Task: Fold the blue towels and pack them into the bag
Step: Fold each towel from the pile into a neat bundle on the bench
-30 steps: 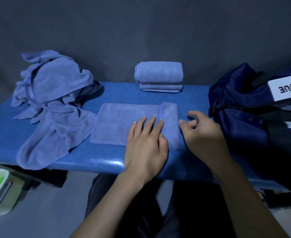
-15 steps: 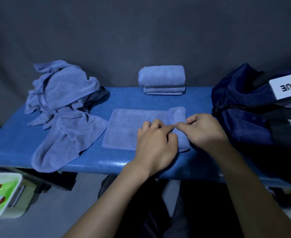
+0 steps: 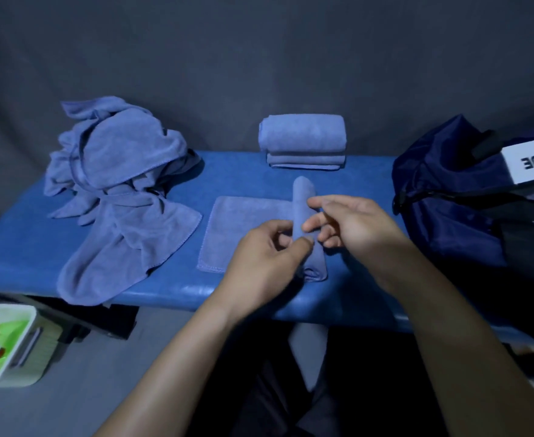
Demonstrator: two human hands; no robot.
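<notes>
A towel is laid flat at the middle of the blue desk, and its right side is rolled into a tight tube that runs from the near edge toward the back. The roll is pinched by the left hand, thumb and curled fingers closed on it near its front end. The right hand is held just beside the roll, fingers loosely bent against the cloth, though a closed grip there cannot be told. At the back of the desk a stack of folded towels is seen; on the left, a heap of loose towels is draped over the front edge. The dark bag is found at the right end.
</notes>
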